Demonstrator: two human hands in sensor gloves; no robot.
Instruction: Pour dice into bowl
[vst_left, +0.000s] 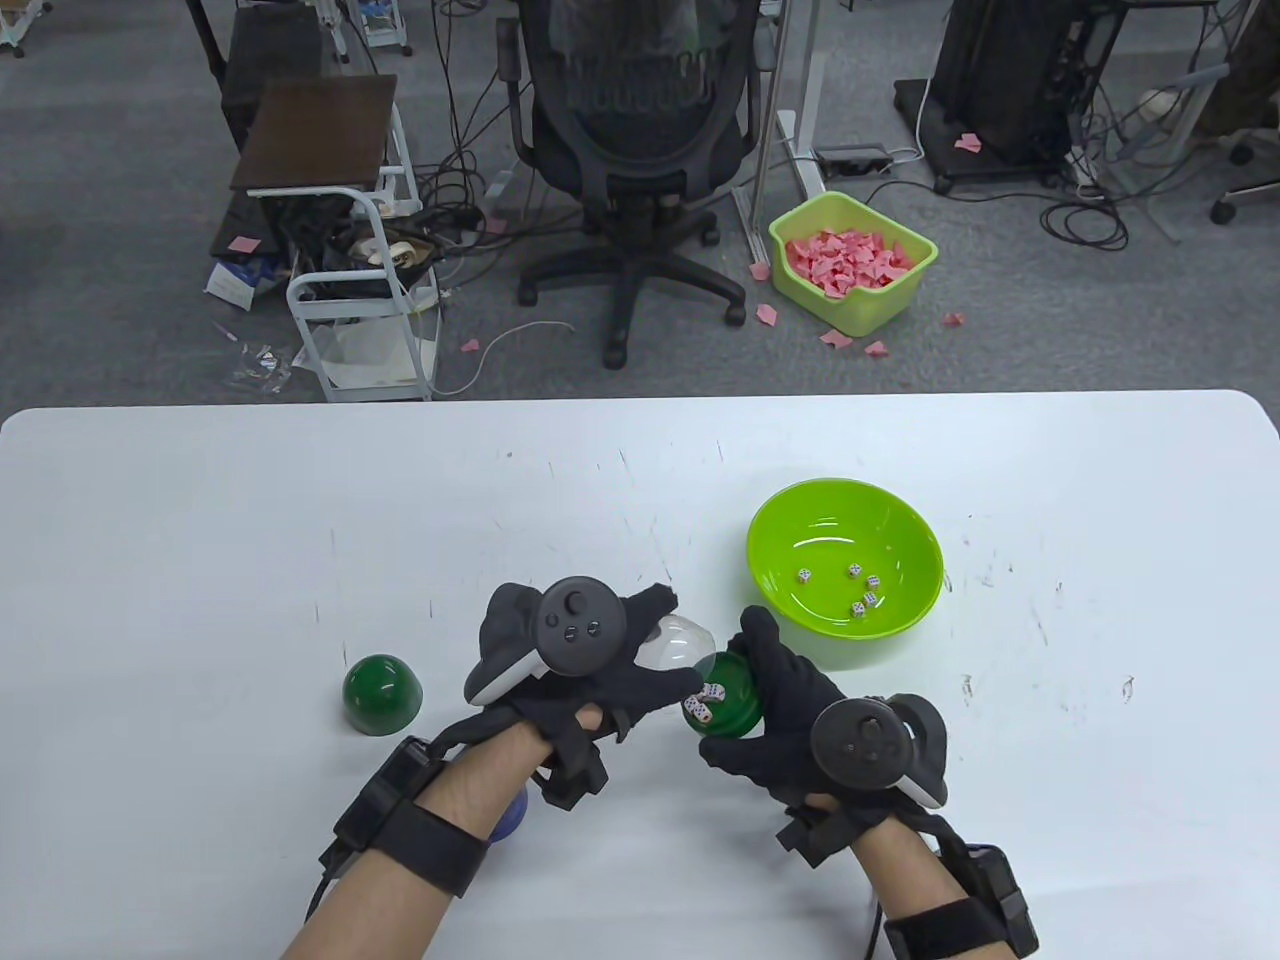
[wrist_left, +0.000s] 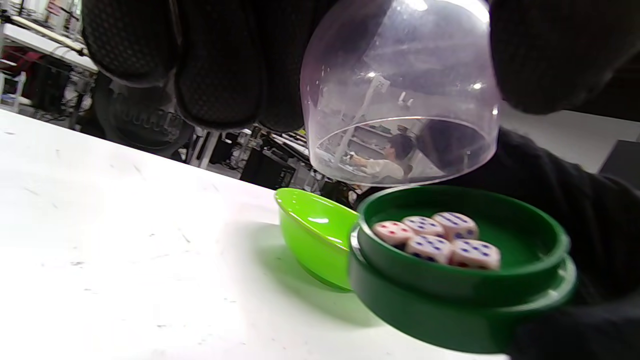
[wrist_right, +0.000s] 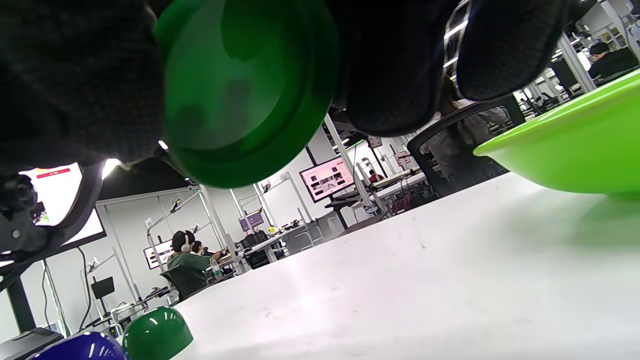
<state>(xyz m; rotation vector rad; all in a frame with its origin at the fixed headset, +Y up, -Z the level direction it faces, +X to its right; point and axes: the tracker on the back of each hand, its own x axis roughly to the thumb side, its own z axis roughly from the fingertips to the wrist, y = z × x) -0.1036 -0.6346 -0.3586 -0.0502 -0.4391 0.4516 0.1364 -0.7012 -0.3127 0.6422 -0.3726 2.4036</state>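
Note:
My right hand (vst_left: 775, 690) grips a dark green round base (vst_left: 735, 705) above the table; the base holds several white dice (wrist_left: 436, 240). The same base (wrist_right: 240, 90) fills the top of the right wrist view, seen from below. My left hand (vst_left: 610, 670) holds a clear dome lid (vst_left: 680, 645) lifted just off the base; in the left wrist view the dome (wrist_left: 400, 95) hangs directly above the dice. The lime green bowl (vst_left: 900, 520) stands to the right and a little farther back, with several dice (vst_left: 862, 585) inside it.
A dark green dome (vst_left: 382, 695) sits on the table left of my hands. A blue dome (vst_left: 512, 820) lies under my left wrist and shows in the right wrist view (wrist_right: 80, 347). The table's far edge (vst_left: 640, 398) runs above, with an office chair behind.

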